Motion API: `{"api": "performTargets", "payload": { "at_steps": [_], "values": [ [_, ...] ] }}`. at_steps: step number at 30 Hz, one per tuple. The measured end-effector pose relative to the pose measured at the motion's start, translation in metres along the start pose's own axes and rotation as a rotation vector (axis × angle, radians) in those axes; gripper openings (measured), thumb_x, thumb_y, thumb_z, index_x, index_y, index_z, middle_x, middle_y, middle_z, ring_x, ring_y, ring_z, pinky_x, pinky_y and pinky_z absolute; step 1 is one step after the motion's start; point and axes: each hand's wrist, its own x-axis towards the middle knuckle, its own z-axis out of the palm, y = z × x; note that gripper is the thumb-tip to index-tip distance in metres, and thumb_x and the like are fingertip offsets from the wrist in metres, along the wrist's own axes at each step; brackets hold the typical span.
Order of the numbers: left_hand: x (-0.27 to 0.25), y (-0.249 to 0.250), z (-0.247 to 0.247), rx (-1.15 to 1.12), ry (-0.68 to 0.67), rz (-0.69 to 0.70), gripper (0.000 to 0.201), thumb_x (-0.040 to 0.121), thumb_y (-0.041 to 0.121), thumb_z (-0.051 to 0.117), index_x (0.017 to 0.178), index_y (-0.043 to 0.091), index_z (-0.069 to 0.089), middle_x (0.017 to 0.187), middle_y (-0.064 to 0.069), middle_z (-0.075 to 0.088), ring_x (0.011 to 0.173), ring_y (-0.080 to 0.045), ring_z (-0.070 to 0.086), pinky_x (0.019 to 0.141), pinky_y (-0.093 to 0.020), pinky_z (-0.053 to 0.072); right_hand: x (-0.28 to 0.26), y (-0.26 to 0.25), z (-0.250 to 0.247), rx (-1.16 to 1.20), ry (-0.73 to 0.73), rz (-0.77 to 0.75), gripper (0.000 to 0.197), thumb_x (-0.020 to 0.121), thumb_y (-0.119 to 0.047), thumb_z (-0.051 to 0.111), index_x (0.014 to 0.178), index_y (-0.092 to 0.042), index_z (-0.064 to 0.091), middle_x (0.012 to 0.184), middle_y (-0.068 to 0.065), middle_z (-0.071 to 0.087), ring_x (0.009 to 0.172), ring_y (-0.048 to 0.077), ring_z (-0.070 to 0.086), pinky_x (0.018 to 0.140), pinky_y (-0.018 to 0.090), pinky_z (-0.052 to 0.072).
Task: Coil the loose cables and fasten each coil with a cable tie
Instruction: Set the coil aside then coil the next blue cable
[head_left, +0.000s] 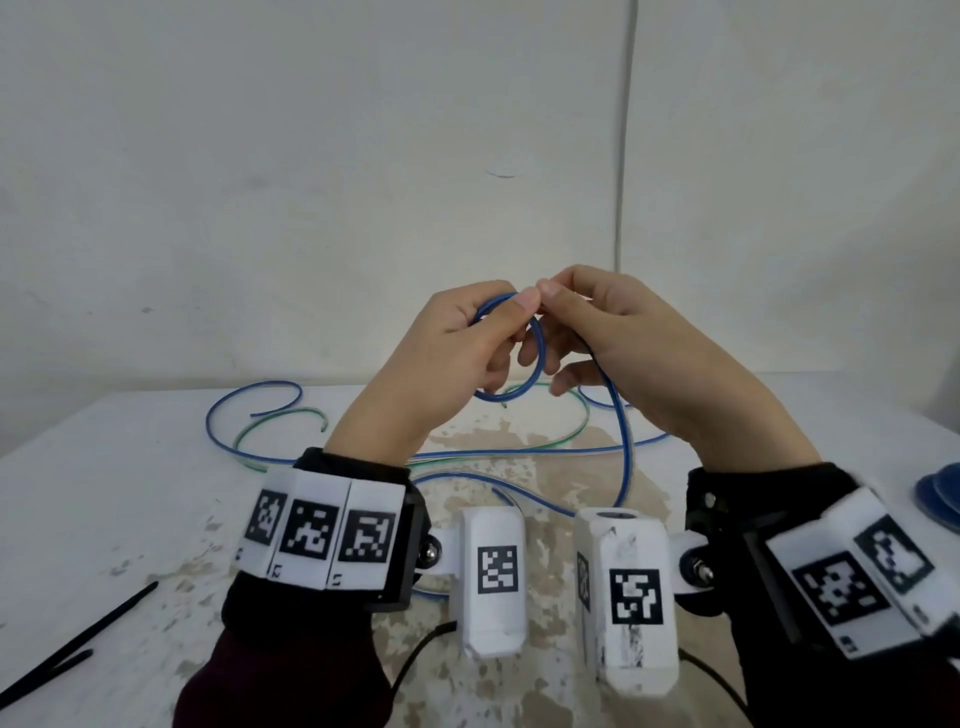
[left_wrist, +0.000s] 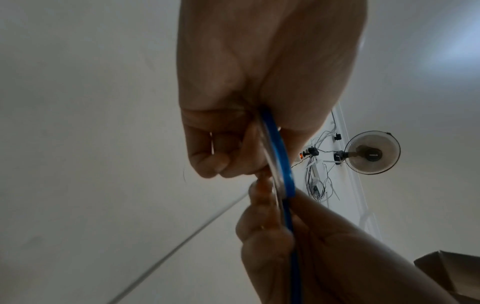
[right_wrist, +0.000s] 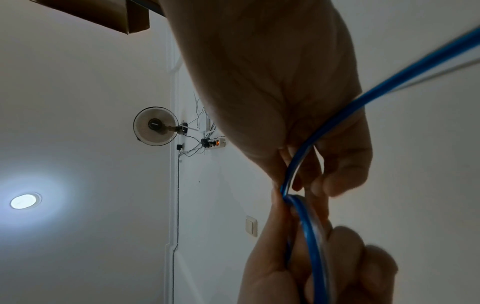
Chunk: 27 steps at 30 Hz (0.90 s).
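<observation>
Left hand: our left hand (head_left: 447, 353) held the first small loop of the blue cable (head_left: 519, 364), thumb and curled fingers closed round the turn where it crossed itself.
Right hand: our right hand (head_left: 639, 343) pinched the same blue cable at the top of the loop, thumb tip touching the left thumb tip, the other fingers curled below it.
Blue cable: the loop sat in the air between our hands, above the tabletop (head_left: 104, 493); its free length ran down from the right hand and trailed in wide bends across the tabletop, under and behind our wrists.
Green cable: a green cable (head_left: 280, 418) lay loose on the tabletop, beyond the left wrist, running alongside stretches of the blue one.
Cable ties: black cable ties (head_left: 78, 639) lay on the tabletop, well apart from the loop, nearer to us and off to the left of the left wrist.
Weight: we judged the cable light; two fingertips were enough to carry it.
Stiffness: we judged it springy, since it kept open curves and a round loop, so a coil would likely spring open if we let go.
Surface: the sheath looked smooth, probably slippery in a loose pinch.
Where to hold: at the crossing of the turns, we thought, with one hand clamping there and the other feeding slack.
</observation>
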Motion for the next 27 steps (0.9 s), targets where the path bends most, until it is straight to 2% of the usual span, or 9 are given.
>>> {"api": "performTargets", "payload": {
  "at_steps": [2, 5, 7, 12, 17, 21, 24, 27],
  "values": [
    [-0.001, 0.0, -0.005, 0.074, 0.006, -0.002, 0.035, 0.099, 0.019, 0.047, 0.065, 0.012, 0.049, 0.048, 0.009, 0.029, 0.044, -0.011, 0.02, 0.045, -0.021, 0.021, 0.0, 0.002, -0.003, -0.062, -0.003, 0.003, 0.027, 0.1, -0.028, 0.045, 0.085, -0.008, 0.058, 0.065, -0.001, 0.055, 0.052, 0.008, 0.042, 0.047, 0.019, 0.039],
    [-0.004, 0.001, -0.011, 0.199, -0.047, -0.008, 0.034, 0.097, 0.028, 0.051, 0.064, 0.024, 0.06, 0.051, 0.003, 0.025, 0.045, -0.014, 0.021, 0.046, -0.025, 0.021, -0.001, 0.003, -0.01, -0.104, -0.095, 0.022, 0.035, 0.1, -0.03, 0.044, 0.08, -0.007, 0.06, 0.059, -0.004, 0.035, 0.046, 0.006, 0.029, 0.043, 0.015, 0.027],
    [-0.005, 0.002, -0.013, 0.238, -0.067, -0.016, 0.029, 0.096, 0.029, 0.052, 0.072, 0.018, 0.063, 0.051, 0.0, 0.026, 0.044, -0.014, 0.024, 0.047, -0.025, 0.023, -0.002, 0.003, -0.012, -0.104, -0.135, 0.029, 0.036, 0.1, -0.03, 0.043, 0.075, -0.009, 0.058, 0.057, -0.005, 0.031, 0.045, 0.006, 0.025, 0.042, 0.013, 0.025],
    [-0.006, 0.004, -0.019, 0.265, -0.014, -0.002, 0.029, 0.095, 0.027, 0.054, 0.075, 0.008, 0.062, 0.049, 0.0, 0.031, 0.045, -0.012, 0.03, 0.049, -0.022, 0.035, -0.003, -0.001, -0.013, -0.084, -0.098, 0.032, 0.035, 0.099, -0.03, 0.045, 0.07, -0.013, 0.052, 0.052, -0.008, 0.035, 0.044, 0.007, 0.025, 0.041, 0.014, 0.025],
    [-0.004, 0.004, -0.018, 0.207, 0.057, 0.081, 0.029, 0.097, 0.024, 0.052, 0.072, 0.012, 0.059, 0.048, 0.006, 0.029, 0.044, -0.011, 0.027, 0.043, -0.02, 0.033, -0.003, -0.004, -0.011, 0.004, -0.057, 0.001, 0.035, 0.1, -0.029, 0.044, 0.071, -0.012, 0.052, 0.051, -0.007, 0.032, 0.044, 0.008, 0.021, 0.04, 0.015, 0.024],
    [-0.003, 0.005, -0.015, 0.152, 0.082, 0.109, 0.03, 0.1, 0.021, 0.046, 0.075, 0.008, 0.057, 0.05, 0.008, 0.029, 0.045, -0.01, 0.027, 0.044, -0.022, 0.033, -0.002, -0.003, -0.011, 0.08, -0.11, 0.049, 0.034, 0.101, -0.029, 0.041, 0.073, -0.012, 0.051, 0.05, -0.006, 0.031, 0.044, 0.008, 0.019, 0.039, 0.015, 0.022],
    [0.002, 0.001, -0.003, 0.138, 0.178, 0.175, 0.032, 0.102, 0.022, 0.043, 0.076, 0.005, 0.053, 0.055, 0.004, 0.04, 0.05, -0.01, 0.034, 0.05, -0.025, 0.036, -0.002, 0.0, -0.006, 0.206, -0.147, 0.091, 0.034, 0.101, -0.031, 0.038, 0.082, -0.01, 0.056, 0.052, -0.004, 0.032, 0.047, 0.009, 0.021, 0.04, 0.017, 0.022],
    [0.007, -0.002, 0.011, 0.1, 0.324, 0.248, 0.029, 0.102, 0.016, 0.04, 0.077, 0.004, 0.047, 0.058, 0.009, 0.046, 0.053, -0.001, 0.041, 0.057, -0.014, 0.038, 0.0, 0.002, 0.001, 0.344, -0.186, 0.095, 0.037, 0.102, -0.027, 0.035, 0.095, -0.004, 0.062, 0.059, 0.001, 0.039, 0.052, 0.011, 0.03, 0.042, 0.018, 0.025]
  ]
}}
